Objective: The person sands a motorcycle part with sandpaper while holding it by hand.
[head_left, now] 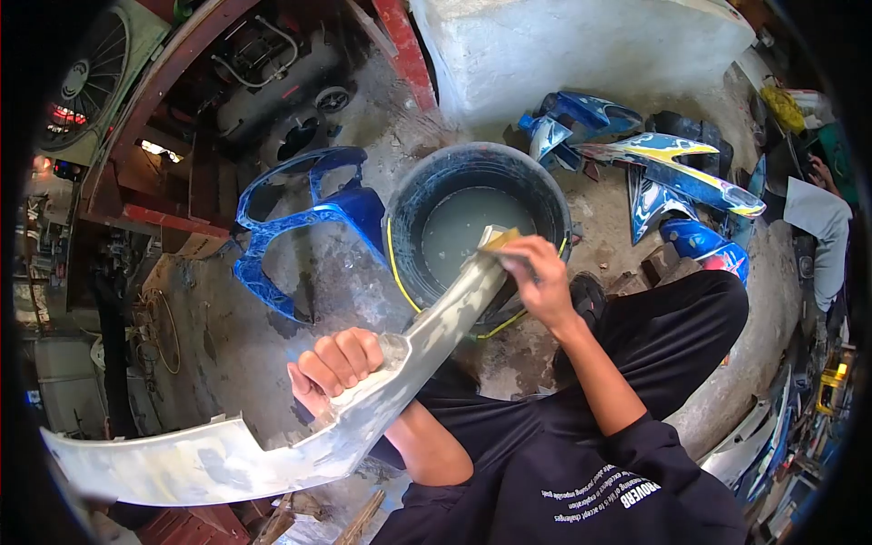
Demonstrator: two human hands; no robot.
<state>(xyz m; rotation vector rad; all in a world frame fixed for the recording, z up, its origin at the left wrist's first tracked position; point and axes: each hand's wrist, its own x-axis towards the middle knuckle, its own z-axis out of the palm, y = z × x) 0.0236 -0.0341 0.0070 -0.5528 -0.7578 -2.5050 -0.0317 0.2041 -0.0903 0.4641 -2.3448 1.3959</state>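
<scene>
A long, curved motorcycle fairing panel [391,386], patchy white and grey, lies slantwise across my lap. My left hand [336,368] is closed around its edge near the middle bend. At the upper end, my right hand [542,277] pinches a small tan piece of sandpaper [499,240] against the panel's surface. Beneath that end stands a dark bucket [400,195] holding cloudy grey water. The fingertips of my right hand are partly hidden by the sandpaper.
A blue fairing frame [341,209] lies left of the bucket. Several blue, white and yellow fairing pieces [677,163] are heaped at the right, by a pale wall [581,54]. A wheel [82,77] and a red-framed rack [136,145] stand left. Another person's hand [820,173] shows far right.
</scene>
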